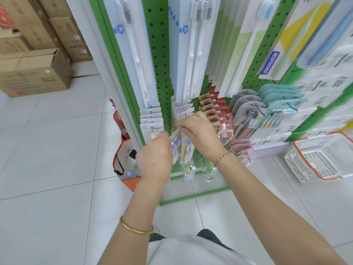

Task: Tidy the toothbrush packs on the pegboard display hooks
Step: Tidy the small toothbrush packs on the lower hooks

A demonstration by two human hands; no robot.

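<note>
So my left hand (154,157) grips a flat, glossy toothbrush pack (175,145), low on the green perforated pegboard (159,60), and my right hand (200,131) pinches its thin card top right by a skinny metal hook (186,115).

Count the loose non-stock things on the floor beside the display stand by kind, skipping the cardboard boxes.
Basket: 1
Fire extinguisher: 1
Orange bag: 1
Total: 3
</note>
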